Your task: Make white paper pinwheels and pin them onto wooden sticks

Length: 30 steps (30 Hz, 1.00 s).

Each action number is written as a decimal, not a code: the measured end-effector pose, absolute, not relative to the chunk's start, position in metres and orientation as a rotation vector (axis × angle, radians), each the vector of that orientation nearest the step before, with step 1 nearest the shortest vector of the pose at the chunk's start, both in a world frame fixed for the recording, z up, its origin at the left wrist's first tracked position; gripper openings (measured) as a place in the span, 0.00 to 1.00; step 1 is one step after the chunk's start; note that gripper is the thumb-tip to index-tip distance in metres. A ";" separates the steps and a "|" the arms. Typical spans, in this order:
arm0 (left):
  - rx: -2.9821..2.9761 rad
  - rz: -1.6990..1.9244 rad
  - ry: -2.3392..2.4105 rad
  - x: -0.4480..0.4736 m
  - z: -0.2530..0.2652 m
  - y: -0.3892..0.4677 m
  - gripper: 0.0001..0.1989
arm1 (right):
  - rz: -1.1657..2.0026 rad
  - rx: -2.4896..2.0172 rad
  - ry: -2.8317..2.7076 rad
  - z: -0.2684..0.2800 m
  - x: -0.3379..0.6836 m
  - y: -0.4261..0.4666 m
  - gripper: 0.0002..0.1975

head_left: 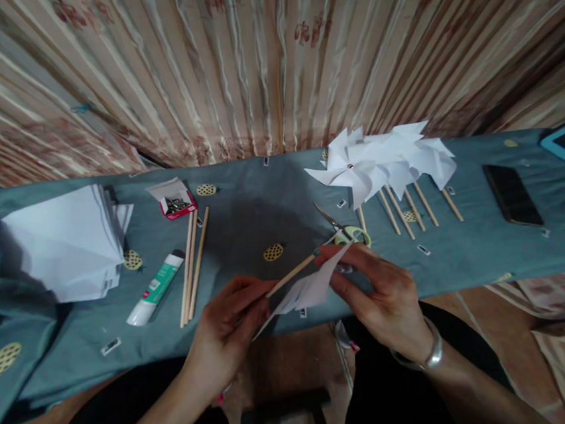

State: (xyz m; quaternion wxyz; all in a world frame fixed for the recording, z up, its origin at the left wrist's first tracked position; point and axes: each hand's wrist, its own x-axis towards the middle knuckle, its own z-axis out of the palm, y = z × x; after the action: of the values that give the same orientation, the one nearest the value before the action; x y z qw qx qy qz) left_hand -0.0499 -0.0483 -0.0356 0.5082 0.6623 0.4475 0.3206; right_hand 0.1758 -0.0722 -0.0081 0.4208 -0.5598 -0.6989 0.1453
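Over the near edge of the table (243,222), the left hand (235,316) has its fingers clamped on a wooden stick (291,274), its long axis slanting up and away toward the right hand (377,289). The right hand, nearer the tip, pinches folded white paper (315,285) just nearside; scissors (338,225) lie beyond, then pinwheels (387,155) by the far edge.

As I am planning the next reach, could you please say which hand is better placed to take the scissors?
Probably the right hand: it is closest to the scissors, while the left hand is farther off, holding the wooden stick. The right would likely need to release the white paper first.
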 end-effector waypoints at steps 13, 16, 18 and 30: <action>1.115 0.733 1.074 -0.035 -0.027 -0.046 0.10 | 0.258 -1.331 -1.803 -0.001 0.172 -0.080 0.08; 1.113 0.778 0.996 -0.036 -0.025 -0.046 0.16 | 0.258 -1.332 -1.808 0.002 0.171 -0.081 0.06; 1.154 0.826 0.888 -0.037 -0.024 -0.047 0.24 | 0.240 -1.349 -1.802 0.003 0.171 -0.082 0.06; 2.043 1.036 0.937 -0.026 -0.031 -0.047 0.20 | 0.232 -1.411 -1.706 0.002 0.174 -0.081 0.09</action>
State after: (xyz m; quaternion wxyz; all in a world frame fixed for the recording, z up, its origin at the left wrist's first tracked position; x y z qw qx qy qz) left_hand -0.0256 -0.0466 -0.0305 0.3274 0.7800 0.3579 0.3954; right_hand 0.1735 -0.0814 0.0020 0.4422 -0.5685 -0.6874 0.0935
